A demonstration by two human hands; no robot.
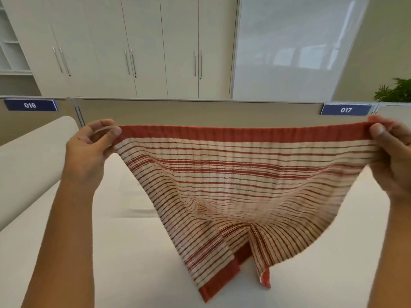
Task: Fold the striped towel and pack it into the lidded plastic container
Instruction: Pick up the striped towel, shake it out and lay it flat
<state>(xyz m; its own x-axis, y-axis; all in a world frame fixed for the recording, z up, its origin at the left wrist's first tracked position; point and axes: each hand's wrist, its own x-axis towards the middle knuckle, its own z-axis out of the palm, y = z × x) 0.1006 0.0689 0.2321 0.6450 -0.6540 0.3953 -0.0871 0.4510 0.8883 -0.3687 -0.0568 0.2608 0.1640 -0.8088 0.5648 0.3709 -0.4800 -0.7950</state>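
Two hands — left hand (89,147), right hand (391,150) — fingers pinching one striped towel (233,181) by its top corners.

Ribbed matt cloth towel (240,174); smooth table (124,252)

— Any room below?
— The white table (133,252) lies bare either side of the hanging striped towel (233,185).
— Behind?
— A partition (200,112) stands close, probably blocking reach.
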